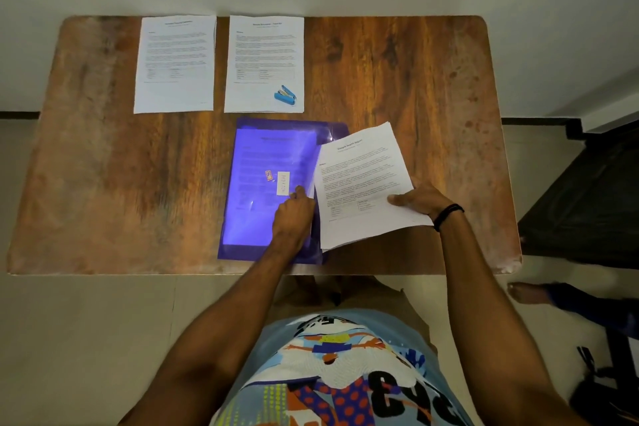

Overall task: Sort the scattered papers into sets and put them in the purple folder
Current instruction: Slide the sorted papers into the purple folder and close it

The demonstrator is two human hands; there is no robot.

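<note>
The purple folder [262, 162] lies on the wooden table [415, 79] near its front edge, with a printed sheet showing through its translucent cover. My left hand [292, 218] pinches the folder's right edge and lifts the cover a little. My right hand [420, 199] grips a set of printed papers [359, 180] by its lower right corner, tilted, with its left edge at the folder's opening. Two more sets of papers lie side by side at the table's far edge, one on the left [174, 62] and one on the right [264, 55].
A blue stapler [285, 96] sits on the lower right corner of the right far set. A dark piece of furniture [587, 190] stands off the table's right end. Another person's bare foot [529, 292] is on the floor at the right.
</note>
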